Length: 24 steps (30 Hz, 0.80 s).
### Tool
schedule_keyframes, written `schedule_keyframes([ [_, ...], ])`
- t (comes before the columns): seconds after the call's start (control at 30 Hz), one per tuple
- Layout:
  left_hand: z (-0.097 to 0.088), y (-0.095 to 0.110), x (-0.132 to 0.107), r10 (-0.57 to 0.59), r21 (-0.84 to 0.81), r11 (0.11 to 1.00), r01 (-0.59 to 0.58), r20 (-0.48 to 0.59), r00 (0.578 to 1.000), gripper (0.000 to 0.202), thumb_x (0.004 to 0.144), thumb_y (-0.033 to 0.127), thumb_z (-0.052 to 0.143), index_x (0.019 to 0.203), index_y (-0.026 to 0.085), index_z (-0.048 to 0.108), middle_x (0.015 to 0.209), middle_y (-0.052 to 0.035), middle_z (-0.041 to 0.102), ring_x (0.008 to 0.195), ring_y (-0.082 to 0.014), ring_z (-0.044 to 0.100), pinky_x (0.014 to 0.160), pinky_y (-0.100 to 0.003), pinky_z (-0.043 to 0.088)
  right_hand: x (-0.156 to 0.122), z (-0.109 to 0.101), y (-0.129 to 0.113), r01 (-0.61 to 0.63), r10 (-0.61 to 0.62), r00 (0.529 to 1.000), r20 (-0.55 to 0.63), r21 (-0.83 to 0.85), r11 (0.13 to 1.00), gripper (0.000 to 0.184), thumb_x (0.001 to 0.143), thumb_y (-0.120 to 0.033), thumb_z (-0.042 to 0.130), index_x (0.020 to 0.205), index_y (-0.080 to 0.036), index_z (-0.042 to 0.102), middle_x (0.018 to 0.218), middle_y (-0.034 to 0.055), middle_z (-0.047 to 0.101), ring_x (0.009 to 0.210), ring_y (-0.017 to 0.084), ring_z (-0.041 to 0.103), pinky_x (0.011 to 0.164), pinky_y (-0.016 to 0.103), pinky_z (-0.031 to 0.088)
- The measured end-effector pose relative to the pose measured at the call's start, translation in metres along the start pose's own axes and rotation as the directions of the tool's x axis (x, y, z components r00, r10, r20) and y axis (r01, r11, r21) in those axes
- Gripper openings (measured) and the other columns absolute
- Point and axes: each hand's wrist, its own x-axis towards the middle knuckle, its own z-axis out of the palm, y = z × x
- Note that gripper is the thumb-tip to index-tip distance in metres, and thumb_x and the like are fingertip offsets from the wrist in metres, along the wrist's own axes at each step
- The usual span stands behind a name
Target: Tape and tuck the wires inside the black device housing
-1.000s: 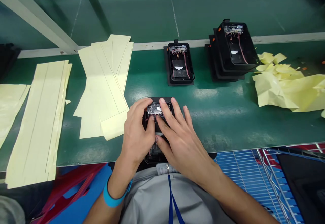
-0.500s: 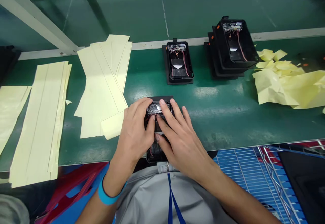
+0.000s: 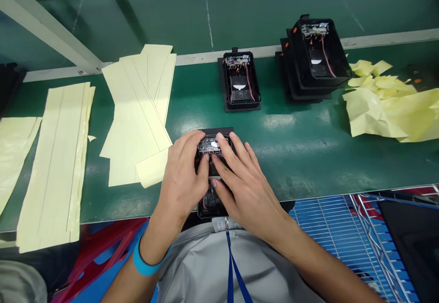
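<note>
On the bench in front of me is an open black plastic case [image 3: 214, 170] with a circuit board [image 3: 210, 145] at its far end. My left hand [image 3: 183, 170] grips the case's left side, its thumb bent inward at the board's near edge. My right hand [image 3: 245, 179] lies over the right side. One of its fingertips touches the top of the board, another presses by the near edge, and the thumb rests lower inside the case. Thin red wires [image 3: 205, 201] show in part below my fingers; the rest of the interior is hidden.
Another open black case [image 3: 242, 83] with a board and wires stands farther back. A stack of such cases [image 3: 318, 60] is to its right, beside crumpled yellow paper [image 3: 387, 106]. Pale yellow sheets [image 3: 137, 115] and strips [image 3: 55, 165] lie left. A blue wire rack [image 3: 325, 229] sits below the bench's right front.
Both hands stay on the case in nearly the same pose, with only slight finger shifts at the board. The camera view has moved a little.
</note>
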Motion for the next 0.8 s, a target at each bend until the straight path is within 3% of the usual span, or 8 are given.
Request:
schedule_keyframes([
  [0.27, 0.0018, -0.0005, 0.0016, -0.007, -0.026, 1.000, 0.007, 0.003, 1.000, 0.040, 0.103, 0.017, 0.060, 0.142, 0.018, 0.061, 0.148, -0.0048, 0.066, 0.139, -0.0212, 0.064, 0.120, -0.038, 0.051, 0.0006, -0.0006, -0.0016, -0.020, 0.021, 0.997, 0.071, -0.016, 1.000, 0.053, 0.113, -0.025, 0.042, 0.163, -0.010, 0.053, 0.187, 0.0088, 0.001, 0.175, 0.042, 0.003, 0.134, 0.076, 0.032],
  [0.57, 0.0039, 0.0024, 0.0019, -0.069, -0.075, 0.995, 0.069, 0.001, 0.998, 0.039, 0.102, 0.016, 0.058, 0.141, 0.019, 0.061, 0.147, -0.0051, 0.065, 0.139, -0.0213, 0.063, 0.120, -0.042, 0.053, -0.0026, -0.0005, -0.0041, 0.001, 0.003, 0.996, 0.087, -0.043, 0.999, 0.059, 0.114, -0.027, 0.042, 0.168, -0.005, 0.044, 0.187, 0.0095, 0.003, 0.174, 0.044, 0.001, 0.135, 0.077, 0.030],
  [0.8, 0.0051, 0.0028, 0.0012, -0.066, -0.092, 0.994, 0.065, -0.009, 0.998, 0.039, 0.102, 0.017, 0.057, 0.141, 0.017, 0.062, 0.146, -0.0066, 0.066, 0.138, -0.0216, 0.063, 0.122, -0.041, 0.053, -0.0013, 0.0006, -0.0021, -0.010, 0.013, 0.995, 0.098, -0.035, 0.999, 0.058, 0.113, -0.027, 0.043, 0.169, -0.011, 0.045, 0.187, 0.0079, -0.001, 0.175, 0.042, -0.001, 0.134, 0.078, 0.031],
])
